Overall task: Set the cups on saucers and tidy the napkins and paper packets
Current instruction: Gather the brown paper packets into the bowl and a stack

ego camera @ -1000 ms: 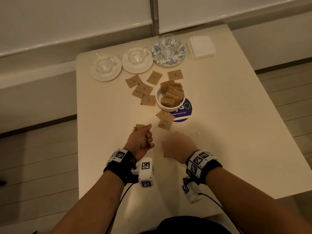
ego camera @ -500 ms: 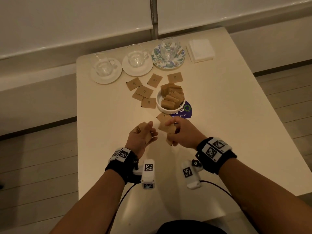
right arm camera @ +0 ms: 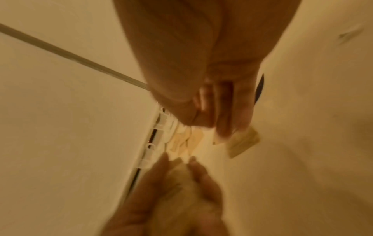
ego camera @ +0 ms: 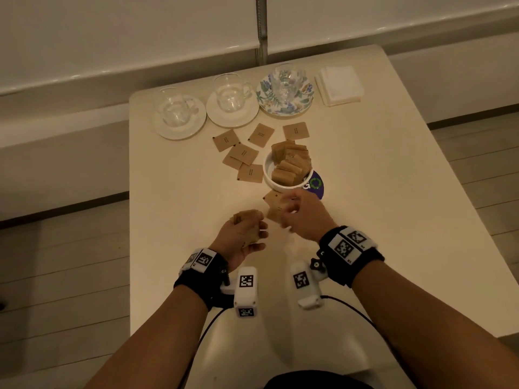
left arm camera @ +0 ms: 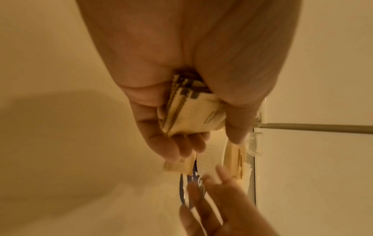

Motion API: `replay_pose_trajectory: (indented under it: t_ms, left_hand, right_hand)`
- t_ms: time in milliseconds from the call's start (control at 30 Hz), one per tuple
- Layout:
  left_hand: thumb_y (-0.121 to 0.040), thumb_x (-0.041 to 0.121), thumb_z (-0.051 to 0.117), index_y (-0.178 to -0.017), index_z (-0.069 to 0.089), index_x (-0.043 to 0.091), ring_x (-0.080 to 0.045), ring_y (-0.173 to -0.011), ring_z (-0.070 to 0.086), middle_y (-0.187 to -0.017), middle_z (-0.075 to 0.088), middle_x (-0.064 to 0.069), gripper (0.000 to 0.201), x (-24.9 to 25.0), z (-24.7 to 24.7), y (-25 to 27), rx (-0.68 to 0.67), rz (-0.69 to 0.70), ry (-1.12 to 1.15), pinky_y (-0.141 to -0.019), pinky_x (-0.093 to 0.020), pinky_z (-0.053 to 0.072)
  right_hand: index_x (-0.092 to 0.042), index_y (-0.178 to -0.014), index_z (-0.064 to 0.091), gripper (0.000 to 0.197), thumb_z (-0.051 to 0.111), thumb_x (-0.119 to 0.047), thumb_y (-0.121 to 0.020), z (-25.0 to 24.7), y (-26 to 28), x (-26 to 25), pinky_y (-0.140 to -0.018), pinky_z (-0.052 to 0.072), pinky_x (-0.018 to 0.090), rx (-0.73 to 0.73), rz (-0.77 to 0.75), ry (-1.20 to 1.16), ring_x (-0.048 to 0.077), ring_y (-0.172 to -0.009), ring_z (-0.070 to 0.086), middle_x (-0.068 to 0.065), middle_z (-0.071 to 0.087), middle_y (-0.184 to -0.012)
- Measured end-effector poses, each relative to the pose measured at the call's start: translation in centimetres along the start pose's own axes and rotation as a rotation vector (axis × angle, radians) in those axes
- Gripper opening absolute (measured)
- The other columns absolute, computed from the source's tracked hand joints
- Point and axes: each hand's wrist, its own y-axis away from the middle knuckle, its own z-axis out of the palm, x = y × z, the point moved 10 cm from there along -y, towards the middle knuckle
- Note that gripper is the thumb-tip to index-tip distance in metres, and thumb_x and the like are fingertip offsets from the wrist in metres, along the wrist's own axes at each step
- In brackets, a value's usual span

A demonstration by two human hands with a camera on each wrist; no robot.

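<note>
The left hand (ego camera: pixel 243 234) has its fingers (left arm camera: pixel 159 143) and thumb curled round a small stack of brown paper packets (left arm camera: pixel 193 111), their edges fanned against the palm; in the head view the stack's top (ego camera: pixel 247 215) sticks up above the knuckles. Just beside it, the right hand (ego camera: pixel 302 217) pinches a loose brown packet (ego camera: pixel 276 204) with curled fingers (right arm camera: pixel 224 111) close over the worktop (ego camera: pixel 393 220); the wrist view there is blurred, so the exact grip is hard to read. The two hands are near each other but apart.

Just beyond the right hand stands a white bowl (ego camera: pixel 269 181) filled with upright packets, sitting partly on a dark round sticker (ego camera: pixel 316 185). To the bowl's left and far side, six packets (ego camera: pixel 243 153) lie flat and scattered, some overlapping.

Along the far edge, three glass cups sit each on a saucer: one on the left white saucer (ego camera: pixel 193 127), one on the middle white saucer (ego camera: pixel 247 116), one on the flowered saucer (ego camera: pixel 266 94). Right of these lies a squared stack of white napkins (ego camera: pixel 339 85).
</note>
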Motion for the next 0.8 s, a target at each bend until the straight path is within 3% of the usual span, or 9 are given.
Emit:
replay_pose_trajectory:
  t_ms: [67,133,267,433,600,700,800]
  left_hand:
    - [-0.077,0.04,0.071,-0.096,0.066,0.013,-0.018,-0.071,0.068,-0.086,0.067,-0.007,0.032,0.0,-1.0,-0.3,0.047,-0.018,0.07,-0.055,-0.03,0.054]
    - [-0.075,0.05,0.069,-0.095,0.065,0.012,-0.019,-0.072,0.068,-0.086,0.068,-0.007,0.042,0.0,-1.2,-0.4,0.033,-0.057,0.172,-0.054,-0.031,0.054]
    - [-0.072,0.067,0.061,-0.097,0.067,0.013,-0.019,-0.07,0.064,-0.084,0.066,-0.005,0.06,0.7,-1.2,-0.5,-0.031,-0.075,0.295,-0.057,-0.03,0.05]
    - [-0.076,0.066,0.055,-0.098,0.064,0.011,-0.02,-0.074,0.065,-0.087,0.067,-0.006,0.059,1.6,-1.3,-0.9,-0.043,-0.058,0.336,-0.056,-0.03,0.054]
    - [-0.076,0.061,0.058,-0.097,0.063,0.012,-0.02,-0.073,0.065,-0.086,0.066,-0.005,0.053,1.8,-2.3,-1.5,0.023,-0.031,0.323,-0.057,-0.032,0.055]
    - [-0.085,0.059,0.055,-0.097,0.063,0.013,-0.019,-0.072,0.065,-0.086,0.067,-0.005,0.048,1.8,-2.6,-1.7,0.057,-0.029,0.308,-0.058,-0.032,0.055]
    - [-0.091,0.056,0.052,-0.097,0.063,0.013,-0.019,-0.07,0.065,-0.085,0.067,-0.005,0.045,1.9,-2.7,-2.0,0.083,-0.02,0.298,-0.059,-0.032,0.055]
  right_hand:
    - [-0.014,-0.117,0.056,0.033,0.061,-0.029,-0.088,-1.9,-0.9,1.5,-0.075,0.048,0.033,0.174,0.077,0.409,0.024,-0.094,0.063,0.005,0.065,-0.109]
    - [-0.016,-0.12,0.053,0.04,0.06,-0.041,-0.088,-1.7,-1.6,2.8,-0.076,0.045,0.033,0.189,0.121,0.617,0.026,-0.101,0.06,0.005,0.059,-0.119]
    - [-0.017,-0.118,0.049,0.057,0.067,-0.056,-0.081,-0.8,-2.6,3.3,-0.076,0.05,0.037,0.277,0.083,0.646,0.025,-0.097,0.06,0.003,0.055,-0.117]
    - [-0.016,-0.117,0.051,0.062,0.071,-0.059,-0.076,-0.8,-2.9,3.1,-0.085,0.048,0.039,0.363,0.083,0.536,0.026,-0.101,0.058,0.003,0.056,-0.116]
    - [-0.016,-0.119,0.053,0.062,0.076,-0.052,-0.075,-0.3,-3.3,3.5,-0.088,0.048,0.037,0.295,0.086,0.511,0.025,-0.102,0.056,0.005,0.054,-0.118]
    - [-0.017,-0.113,0.057,0.062,0.077,-0.056,-0.069,0.2,-3.6,3.3,-0.09,0.049,0.043,0.194,0.101,0.591,0.026,-0.101,0.053,0.005,0.05,-0.116]
    - [-0.019,-0.111,0.059,0.051,0.074,-0.049,-0.073,0.7,-3.3,2.3,-0.092,0.048,0.044,0.203,0.029,0.639,0.025,-0.105,0.051,0.004,0.049,-0.117]
